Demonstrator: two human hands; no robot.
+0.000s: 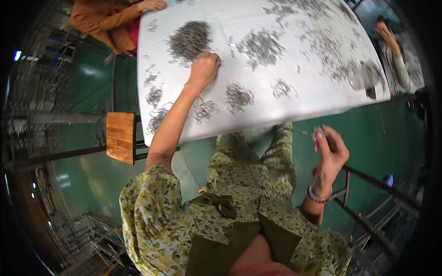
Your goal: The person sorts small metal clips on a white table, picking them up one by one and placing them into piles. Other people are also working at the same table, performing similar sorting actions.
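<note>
My left hand (205, 70) is over the table at the near edge of a dark, dense pile of small metal pieces (189, 39). Its fingers are curled together, and whatever they grip is hidden. My right hand (330, 149) is raised off the table's near edge, to the right of my legs. Thumb and fingers pinch a thin metal piece (301, 132) that sticks out to the left; its exact kind is too small to tell. Small heaps of curved, wire-like metal pieces (238, 97) lie along the table's near side, close to my left forearm.
A white-covered table (258, 110) carries a looser grey pile (261, 47) and many scattered pieces (327, 48) at right. A clear container (360, 77) rests near the right corner. A wooden stool (120, 138) stands left. Other people sit at far left (108, 20) and right (400, 60).
</note>
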